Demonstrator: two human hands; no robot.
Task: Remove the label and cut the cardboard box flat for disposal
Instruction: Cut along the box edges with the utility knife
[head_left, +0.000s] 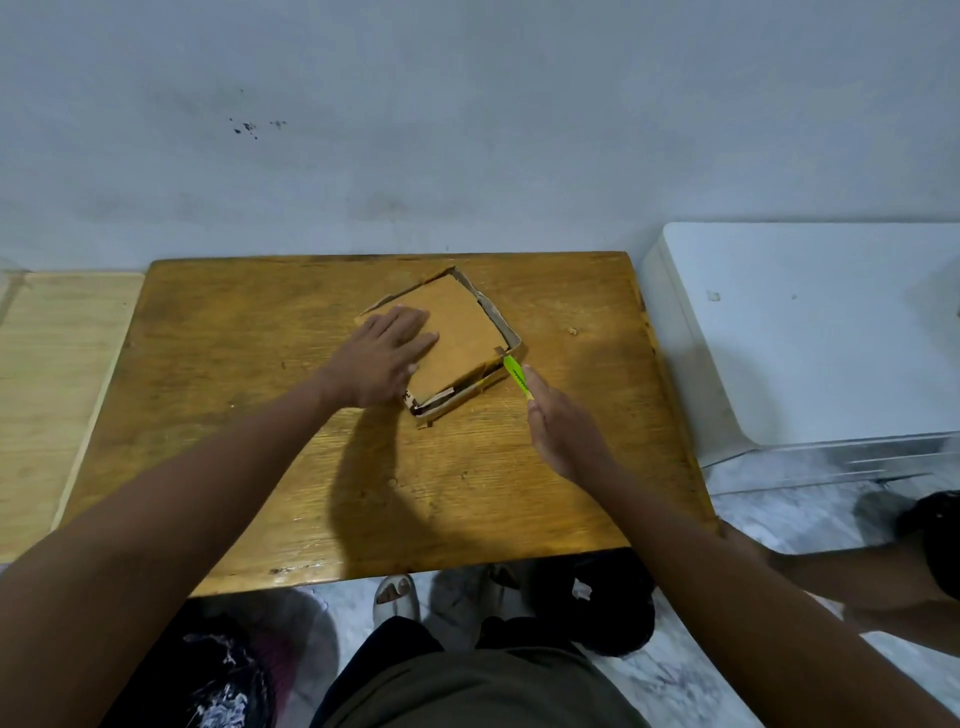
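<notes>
The worn brown wooden tabletop (249, 415) is carrying a shallow brown cardboard box (457, 322), lying low near its far middle with walls seemingly still standing, so the flattening is looking partly done; no label is showing. The left hand (382, 358) is pressing flat and open on it. The right hand (561, 436) is gripping a green utility knife (518, 376) at the box's right corner. A white appliance (810, 332) is standing well clear

Shallow brown cardboard box (457, 332) lies skewed, open-topped, on the table's far middle.
</notes>
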